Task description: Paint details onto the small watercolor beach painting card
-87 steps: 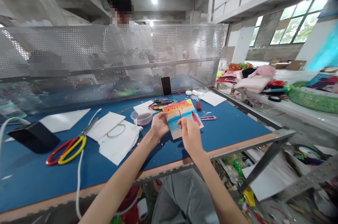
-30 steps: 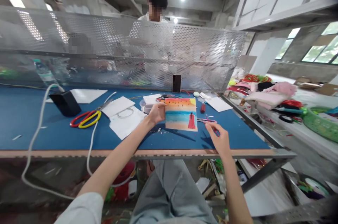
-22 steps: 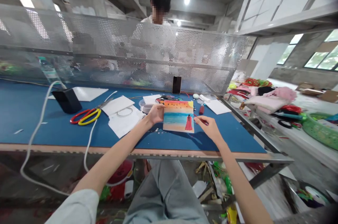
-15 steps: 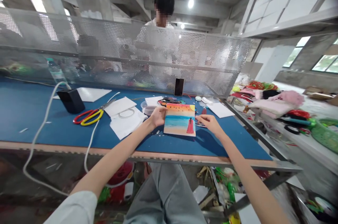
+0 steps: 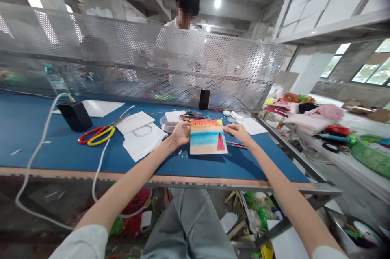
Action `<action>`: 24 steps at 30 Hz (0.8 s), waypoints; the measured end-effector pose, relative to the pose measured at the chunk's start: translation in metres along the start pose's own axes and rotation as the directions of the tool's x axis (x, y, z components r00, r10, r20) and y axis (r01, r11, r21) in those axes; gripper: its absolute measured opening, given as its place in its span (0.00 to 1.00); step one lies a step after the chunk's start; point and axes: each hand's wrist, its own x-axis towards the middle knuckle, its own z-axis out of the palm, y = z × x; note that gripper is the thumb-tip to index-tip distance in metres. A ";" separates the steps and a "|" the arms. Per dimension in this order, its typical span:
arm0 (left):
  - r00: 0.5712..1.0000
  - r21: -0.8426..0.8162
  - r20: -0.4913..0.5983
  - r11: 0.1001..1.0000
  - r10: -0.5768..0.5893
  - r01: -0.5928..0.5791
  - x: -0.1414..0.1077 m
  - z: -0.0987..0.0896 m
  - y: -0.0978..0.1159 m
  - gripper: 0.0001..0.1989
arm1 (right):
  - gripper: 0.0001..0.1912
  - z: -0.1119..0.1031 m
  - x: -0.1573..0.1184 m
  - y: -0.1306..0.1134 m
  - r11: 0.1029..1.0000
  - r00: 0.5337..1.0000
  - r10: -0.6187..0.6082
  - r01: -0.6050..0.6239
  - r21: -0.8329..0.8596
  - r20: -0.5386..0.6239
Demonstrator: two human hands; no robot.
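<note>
A painted card [image 5: 208, 137] showing an orange sky, blue sea and a figure in red lies on the blue work table [image 5: 55, 155]. My left hand [image 5: 182, 133] grips the card's left edge. My right hand [image 5: 239, 132] reaches over from the right, its fingertips on the top right corner. Below that hand lies a pink utility knife [image 5: 236, 144]. Left of the card are a small plastic bowl [image 5: 169, 127], red and yellow scissors [image 5: 97, 135] and crumpled white paper [image 5: 141, 143].
A person [image 5: 179, 27] stands beyond a perforated metal screen [image 5: 146, 59], with a phone [image 5: 204, 99] upright against it. A black box [image 5: 74, 116] and a white cable [image 5: 39, 141] sit at the left. Fabric and craft supplies [image 5: 310, 118] and a green basket [image 5: 370, 159] lie at the right.
My right hand has moved up and left from beside the card onto its top right corner. The card stays flat under my left hand, and the view has shifted slightly.
</note>
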 end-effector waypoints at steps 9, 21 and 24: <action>0.989 0.159 -0.144 0.986 -0.028 0.052 0.000 0.008 0.000 0.21 | 0.26 -0.063 0.015 0.028 0.997 0.953 0.078 -0.067 0.046 -0.292; 0.995 0.375 -0.100 0.926 -0.006 0.044 -0.007 0.035 -0.012 0.22 | 0.38 -0.104 -0.011 0.080 0.881 0.628 -0.127 -0.285 -0.378 -0.768; 0.998 0.046 -0.066 0.999 -0.005 0.008 -0.028 0.056 -0.032 0.24 | 0.40 -0.098 -0.013 0.078 0.849 0.657 -0.170 -0.281 -0.447 -0.735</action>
